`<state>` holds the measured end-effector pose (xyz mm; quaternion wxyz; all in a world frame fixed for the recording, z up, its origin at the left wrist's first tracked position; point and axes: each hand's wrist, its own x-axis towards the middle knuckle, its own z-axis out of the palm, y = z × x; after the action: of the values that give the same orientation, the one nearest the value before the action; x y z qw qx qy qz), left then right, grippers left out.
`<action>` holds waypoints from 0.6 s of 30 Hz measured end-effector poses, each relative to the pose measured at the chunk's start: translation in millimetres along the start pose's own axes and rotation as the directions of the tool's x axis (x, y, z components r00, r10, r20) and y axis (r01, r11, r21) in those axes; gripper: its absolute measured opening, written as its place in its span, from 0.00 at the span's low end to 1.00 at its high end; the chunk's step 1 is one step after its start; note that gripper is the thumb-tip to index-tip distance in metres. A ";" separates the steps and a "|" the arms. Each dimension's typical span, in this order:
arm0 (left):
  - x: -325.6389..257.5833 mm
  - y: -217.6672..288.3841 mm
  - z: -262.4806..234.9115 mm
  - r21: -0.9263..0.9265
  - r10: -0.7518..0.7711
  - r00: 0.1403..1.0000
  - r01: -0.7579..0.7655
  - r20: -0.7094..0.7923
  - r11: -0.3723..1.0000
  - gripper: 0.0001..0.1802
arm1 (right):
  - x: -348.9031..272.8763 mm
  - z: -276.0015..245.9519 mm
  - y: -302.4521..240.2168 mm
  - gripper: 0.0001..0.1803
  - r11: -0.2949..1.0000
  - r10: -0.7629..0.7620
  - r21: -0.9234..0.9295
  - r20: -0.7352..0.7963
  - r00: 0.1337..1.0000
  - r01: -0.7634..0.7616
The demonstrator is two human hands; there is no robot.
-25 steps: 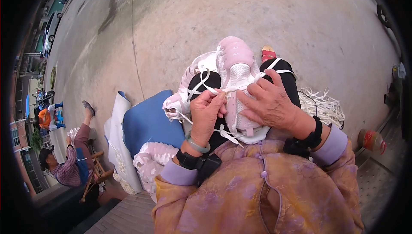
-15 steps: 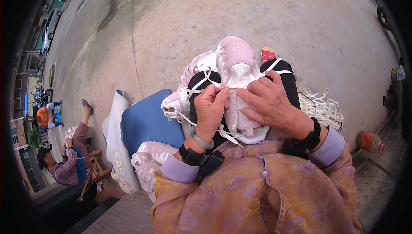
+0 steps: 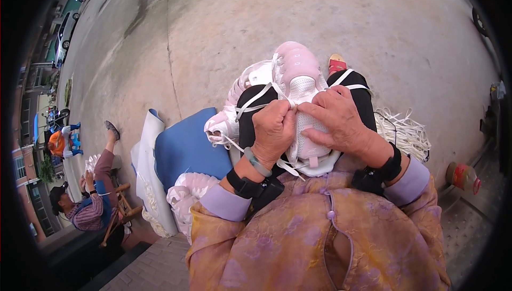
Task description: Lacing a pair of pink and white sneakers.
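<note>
A pink and white sneaker (image 3: 300, 62) rests on my lap with its toe pointing away from me. A white shoelace (image 3: 257, 99) runs from its left side over my left knee, and another length (image 3: 352, 85) lies across my right knee. My left hand (image 3: 273, 128) is closed at the left edge of the opening, pinching the lace. Over the right side and the tongue (image 3: 306, 144) lies my right hand (image 3: 336, 120), its thumb and forefinger close to the left fingertips. Whether the right fingers grip anything is hidden.
More pink sneakers lie left of my knees (image 3: 221, 125) and beside my left sleeve (image 3: 186, 195). A blue sheet (image 3: 186, 144) is at the left, a bundle of white laces (image 3: 405, 133) at the right. A bottle (image 3: 463, 178) stands farther right. Another person (image 3: 90, 205) sits far left.
My left hand has shifted right, toward the right hand, and its fingers have curled tighter. The loose lace loop above it has flattened out. The view has shifted slightly.
</note>
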<state>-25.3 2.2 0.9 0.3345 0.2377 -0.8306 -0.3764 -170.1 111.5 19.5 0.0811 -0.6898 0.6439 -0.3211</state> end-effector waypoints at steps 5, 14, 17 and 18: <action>-4.0 -7.8 1.5 -0.191 -0.260 0.965 0.261 0.027 0.946 0.08 | 0.4 -1.2 -1.2 0.24 0.999 0.025 0.048 -0.001 1.000 -0.025; -5.9 6.0 -0.2 -0.073 -0.258 0.960 0.251 -0.112 0.965 0.14 | -2.7 -0.9 -0.3 0.20 0.996 0.051 0.077 0.014 0.999 -0.052; -2.9 2.2 -7.0 0.100 -0.035 0.999 0.039 -0.037 0.994 0.13 | -2.0 -0.4 -0.9 0.20 0.996 0.053 0.071 0.019 0.998 -0.054; -2.8 -4.5 -7.1 0.185 0.118 0.993 -0.113 -0.017 0.976 0.13 | -1.8 0.3 -0.9 0.20 0.996 0.052 0.075 0.016 0.999 -0.053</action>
<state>-17.6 -2.1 -0.2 0.3440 0.2240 -0.8695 -0.2747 -169.1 113.3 19.2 0.1200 -0.6714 0.6485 -0.3380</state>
